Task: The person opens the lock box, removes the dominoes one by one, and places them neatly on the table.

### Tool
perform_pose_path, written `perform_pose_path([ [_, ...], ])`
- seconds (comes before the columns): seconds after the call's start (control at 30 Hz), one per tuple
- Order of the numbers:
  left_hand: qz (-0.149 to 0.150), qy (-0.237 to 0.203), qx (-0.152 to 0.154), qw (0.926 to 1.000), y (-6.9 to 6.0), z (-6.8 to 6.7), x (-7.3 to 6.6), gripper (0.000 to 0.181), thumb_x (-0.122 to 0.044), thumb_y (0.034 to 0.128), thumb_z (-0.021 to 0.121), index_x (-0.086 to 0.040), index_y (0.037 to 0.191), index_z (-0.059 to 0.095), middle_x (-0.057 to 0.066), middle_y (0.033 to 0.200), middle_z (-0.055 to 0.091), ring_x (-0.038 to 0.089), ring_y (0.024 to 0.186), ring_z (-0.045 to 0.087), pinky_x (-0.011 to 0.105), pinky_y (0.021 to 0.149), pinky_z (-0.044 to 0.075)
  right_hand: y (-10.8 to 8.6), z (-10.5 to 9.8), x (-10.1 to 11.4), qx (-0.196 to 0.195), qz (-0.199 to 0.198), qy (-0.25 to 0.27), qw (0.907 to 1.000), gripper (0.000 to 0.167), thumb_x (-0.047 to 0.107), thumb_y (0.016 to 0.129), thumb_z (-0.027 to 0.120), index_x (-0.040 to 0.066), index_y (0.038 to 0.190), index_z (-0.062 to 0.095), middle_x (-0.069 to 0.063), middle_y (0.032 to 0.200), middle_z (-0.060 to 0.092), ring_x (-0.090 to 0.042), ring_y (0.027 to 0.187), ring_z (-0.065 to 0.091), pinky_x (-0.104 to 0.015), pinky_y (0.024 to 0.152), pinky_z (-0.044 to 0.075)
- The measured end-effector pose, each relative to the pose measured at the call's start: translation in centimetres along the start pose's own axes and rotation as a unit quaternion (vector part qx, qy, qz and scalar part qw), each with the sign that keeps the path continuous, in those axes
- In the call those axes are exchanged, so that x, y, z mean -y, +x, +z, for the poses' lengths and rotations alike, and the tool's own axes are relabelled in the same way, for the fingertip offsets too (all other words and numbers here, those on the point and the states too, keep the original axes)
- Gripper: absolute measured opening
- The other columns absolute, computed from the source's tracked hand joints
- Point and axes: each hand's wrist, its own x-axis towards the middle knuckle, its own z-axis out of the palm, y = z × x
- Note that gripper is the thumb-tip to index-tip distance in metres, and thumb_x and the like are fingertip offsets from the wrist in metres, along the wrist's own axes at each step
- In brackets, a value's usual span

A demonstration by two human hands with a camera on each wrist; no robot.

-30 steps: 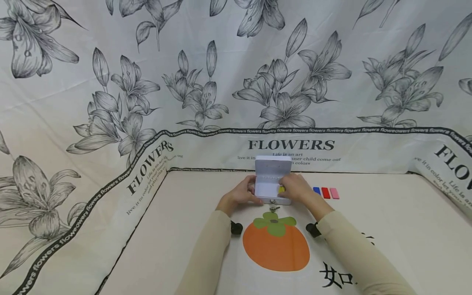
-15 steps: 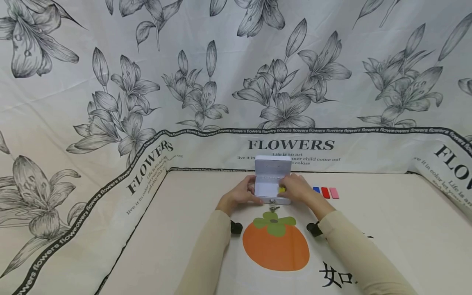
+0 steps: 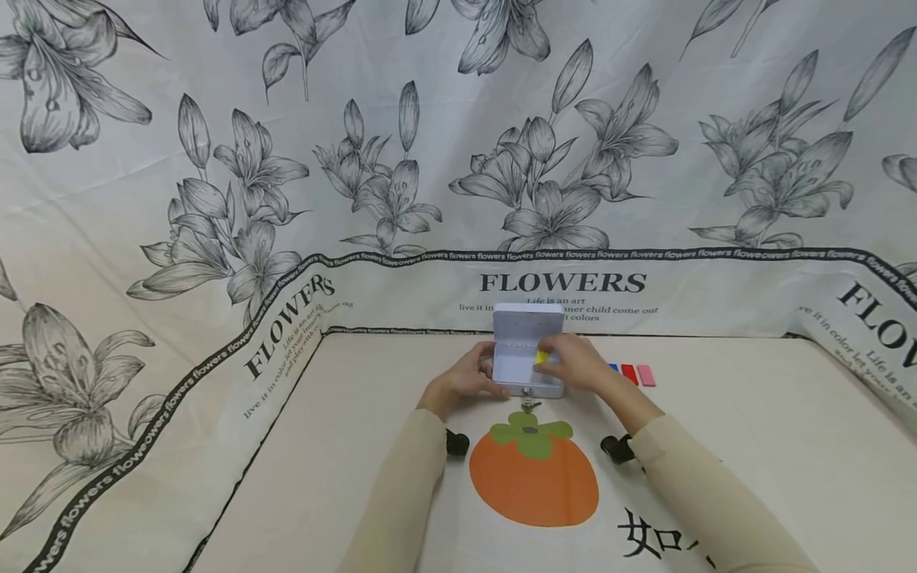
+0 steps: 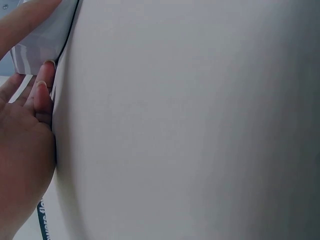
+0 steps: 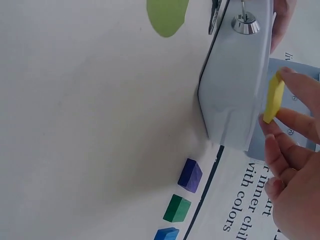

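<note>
A small white metal lockbox [image 3: 510, 368] stands on the cloth with its lid [image 3: 528, 322] raised. Its front lock [image 5: 245, 22] has a key in it. My left hand [image 3: 466, 372] holds the box by its left side, thumb toward the front and fingers along the side. Between the thumb and fingertips of my right hand [image 3: 576, 362] is a yellow block [image 5: 274, 97], pinched at the box's opening near its right side. In the head view the right hand covers part of the block and the box's right interior.
Right of the box lie loose blocks in a row: purple [image 5: 190, 175], green [image 5: 177, 208], blue [image 5: 167, 233], red [image 3: 629, 375] and pink [image 3: 647, 375]. An orange persimmon print [image 3: 533, 481] marks the cloth in front. A flower-printed curtain [image 3: 401, 199] rises behind.
My right hand has shifted slightly up with the yellow block, and more of the block now shows. My left hand and the box stay in place; the head view has moved a little.
</note>
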Motion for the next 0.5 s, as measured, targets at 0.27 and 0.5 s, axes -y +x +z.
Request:
perform_pose_path([
  [0.27,-0.002,-0.008,0.000,1.0000,-0.2,0.1,-0.1,0.100,0.006,0.0676,0.089,-0.014,0.152,0.040,0.009,0.109,0.058,0.017,0.091,0.051,0.032,0.089,0.040,-0.7,-0.5,0.4,-0.045,0.019,0.117,0.9919,0.044,0.015,0.093,0.073,-0.012,0.127,0.063,-0.025,0.120,0.066,-0.034,0.102,0.066,-0.047,0.086,0.055],
  [0.5,0.004,-0.004,-0.004,1.0000,-0.1,0.1,-0.1,0.100,0.006,0.0676,0.088,-0.013,0.152,0.039,0.007,0.099,0.057,0.017,0.090,0.050,0.032,0.089,0.039,-1.6,-1.2,0.3,-0.046,0.061,0.171,0.9823,0.048,0.015,0.093,0.074,-0.010,0.132,0.060,-0.026,0.130,0.063,-0.038,0.111,0.066,-0.046,0.088,0.057],
])
